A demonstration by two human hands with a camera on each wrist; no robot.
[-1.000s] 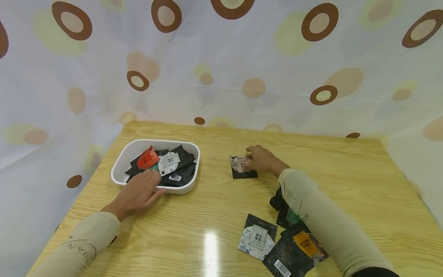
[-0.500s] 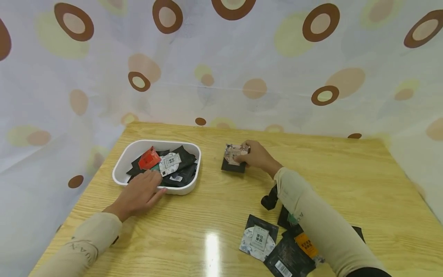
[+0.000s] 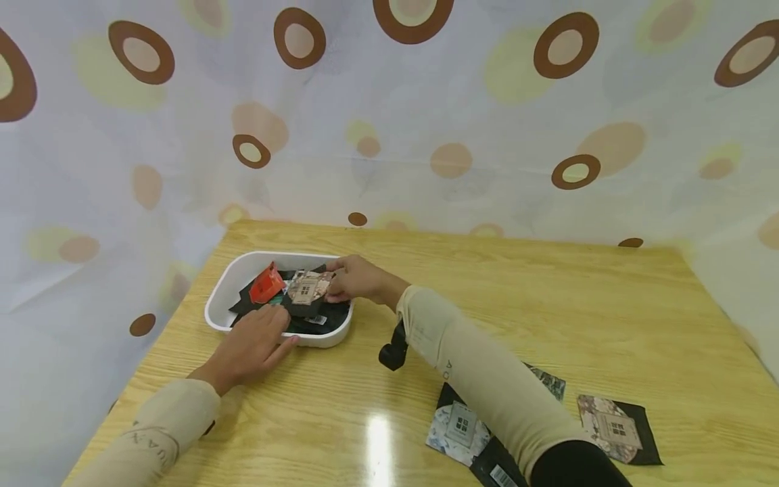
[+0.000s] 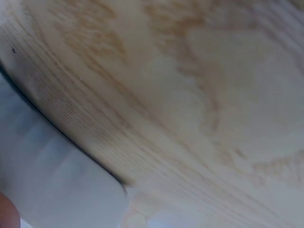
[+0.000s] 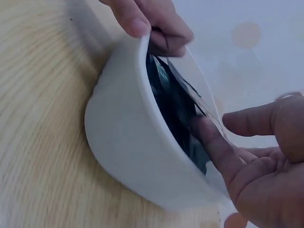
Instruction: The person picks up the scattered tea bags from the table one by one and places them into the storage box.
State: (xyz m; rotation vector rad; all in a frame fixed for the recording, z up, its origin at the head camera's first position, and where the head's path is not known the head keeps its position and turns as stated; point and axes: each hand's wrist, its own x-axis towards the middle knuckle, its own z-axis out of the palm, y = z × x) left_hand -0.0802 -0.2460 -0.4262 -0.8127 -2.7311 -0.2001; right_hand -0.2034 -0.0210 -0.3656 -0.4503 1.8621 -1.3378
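In the head view, a flat sachet (image 3: 307, 287) with a pinkish-brown floral print and black lower part lies over other sachets in the white plastic tub (image 3: 220, 306). My right hand (image 3: 359, 279) holds its right edge; the right wrist view has the thumb (image 5: 205, 130) on one side of it and the index finger (image 5: 247, 123) on the other. My left hand (image 3: 249, 345) grips the tub's near rim, fingertips inside and thumb outside. A red sachet (image 3: 266, 284) sits among black ones in the tub.
A blue-white floral sachet (image 3: 456, 429) and a black one with a barcode (image 3: 496, 467) lie on the wooden table (image 3: 328, 419), partly under the right sleeve. Another brown floral sachet (image 3: 617, 429) lies farther right. A patterned cloth (image 3: 402, 95) hangs behind.
My right hand has picked the brown floral sachet up from the table and carried it left into the tub. The left hand has stayed on the rim.
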